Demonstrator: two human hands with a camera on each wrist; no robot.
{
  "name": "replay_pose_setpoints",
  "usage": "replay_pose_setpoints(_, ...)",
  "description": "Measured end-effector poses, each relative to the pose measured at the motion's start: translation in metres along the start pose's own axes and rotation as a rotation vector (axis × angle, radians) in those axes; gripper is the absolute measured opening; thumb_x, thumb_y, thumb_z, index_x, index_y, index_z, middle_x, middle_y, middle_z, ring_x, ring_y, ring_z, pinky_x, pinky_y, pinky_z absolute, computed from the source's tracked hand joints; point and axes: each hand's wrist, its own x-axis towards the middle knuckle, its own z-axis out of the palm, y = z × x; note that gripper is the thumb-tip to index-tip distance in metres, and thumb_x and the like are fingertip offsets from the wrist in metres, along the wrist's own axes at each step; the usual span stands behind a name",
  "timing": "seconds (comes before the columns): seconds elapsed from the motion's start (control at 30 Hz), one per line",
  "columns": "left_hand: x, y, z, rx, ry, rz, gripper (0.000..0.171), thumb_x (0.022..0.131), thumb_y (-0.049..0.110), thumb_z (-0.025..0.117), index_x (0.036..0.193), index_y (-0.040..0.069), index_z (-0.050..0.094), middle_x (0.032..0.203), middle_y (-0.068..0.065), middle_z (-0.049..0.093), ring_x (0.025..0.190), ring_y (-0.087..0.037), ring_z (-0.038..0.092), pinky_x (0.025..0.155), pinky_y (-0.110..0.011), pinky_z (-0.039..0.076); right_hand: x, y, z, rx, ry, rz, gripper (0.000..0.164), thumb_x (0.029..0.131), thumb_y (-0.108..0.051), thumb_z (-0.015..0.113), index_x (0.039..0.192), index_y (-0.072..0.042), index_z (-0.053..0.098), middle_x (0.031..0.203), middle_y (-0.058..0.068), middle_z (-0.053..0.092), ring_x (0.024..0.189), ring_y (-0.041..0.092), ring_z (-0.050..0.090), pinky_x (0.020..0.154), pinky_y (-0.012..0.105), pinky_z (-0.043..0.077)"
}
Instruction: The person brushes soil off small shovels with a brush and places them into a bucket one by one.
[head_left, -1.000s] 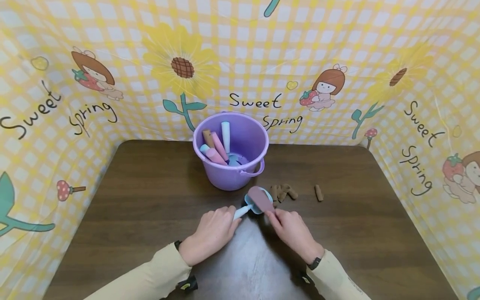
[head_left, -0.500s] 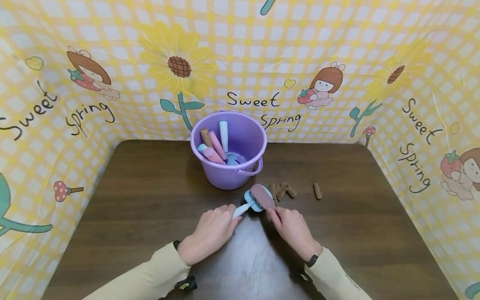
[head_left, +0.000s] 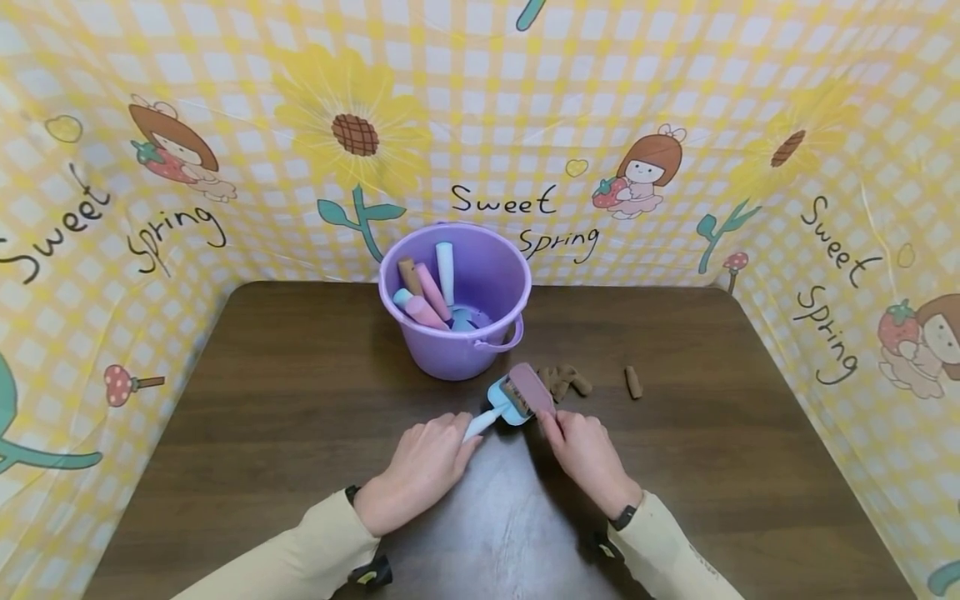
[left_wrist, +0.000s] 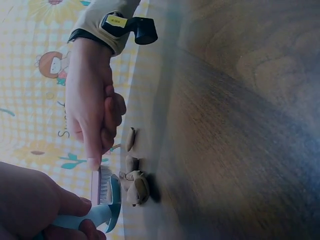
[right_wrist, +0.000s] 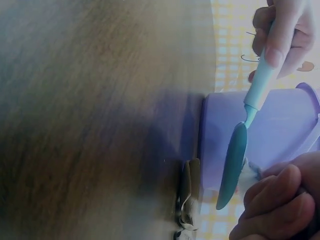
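My left hand (head_left: 420, 467) grips the handle of a light blue toy shovel (head_left: 482, 423), its blade pointing away and to the right. In the right wrist view the shovel (right_wrist: 233, 165) is seen edge-on, above the tabletop. A mauve-backed brush (head_left: 534, 390) is held by its near end in my right hand (head_left: 592, 462). It lies over the right part of the blade, and its bristles (left_wrist: 104, 185) show in the left wrist view. Whether they touch the blade I cannot tell. Just beyond the brush lie several brown clay-like pieces (head_left: 562, 381); one lone brown piece (head_left: 633, 382) lies farther right.
A purple bucket (head_left: 453, 354) stands behind the shovel, holding several tools with pink, brown and light blue handles (head_left: 445, 271). The dark wooden table (head_left: 300, 375) meets a yellow checked cloth (head_left: 480, 125) at the back and sides.
The brush has tilted and slid rightward across the shovel blade, so its bristles and more of the blade now show. The left hand keeps its hold with little movement; the view shifts slightly.
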Motion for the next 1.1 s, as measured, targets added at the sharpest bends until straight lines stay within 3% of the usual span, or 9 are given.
replay_pose_setpoints(0.17,0.001,-0.001,-0.001,-0.010,-0.004,-0.012,0.018,0.090,0.027,0.063,0.086,0.011,0.056,0.064,0.003,0.044,0.050,-0.011,0.043,0.041,-0.026,0.032,-0.002,-0.002,-0.002,0.025,0.025,-0.032,0.042,0.097,-0.035,0.049,0.059,-0.017,0.045,0.050,-0.008,0.033,0.041,0.007,0.033,0.040,0.023,0.029)
replay_pose_setpoints(0.37,0.002,-0.002,-0.004,-0.016,-0.017,-0.028,0.019,0.089,0.028,0.063,0.086,0.011,0.056,0.064,0.003,0.044,0.051,-0.010,0.042,0.042,-0.026,0.032,-0.005,-0.003,0.000,-0.098,0.033,-0.172,0.038,0.094,-0.039,0.053,0.061,-0.023,0.044,0.048,-0.011,0.032,0.042,0.007,0.037,0.043,0.025,0.032)
replay_pose_setpoints(0.6,0.001,-0.002,-0.002,-0.032,-0.030,-0.013,0.017,0.091,0.028,0.061,0.088,0.011,0.056,0.066,0.004,0.043,0.051,-0.009,0.041,0.043,-0.025,0.032,-0.003,0.001,0.003,-0.058,0.042,-0.085,0.042,0.095,-0.037,0.053,0.058,-0.020,0.044,0.049,-0.010,0.033,0.042,0.008,0.037,0.041,0.024,0.032)
replay_pose_setpoints(1.1,-0.002,-0.003,0.000,-0.045,-0.006,0.009,0.015,0.090,0.025,0.063,0.087,0.012,0.056,0.066,0.004,0.044,0.052,-0.010,0.043,0.043,-0.026,0.032,0.004,0.013,-0.006,-0.028,0.055,-0.009,0.043,0.097,-0.033,0.050,0.058,-0.015,0.044,0.049,-0.007,0.035,0.042,0.011,0.036,0.041,0.027,0.031)
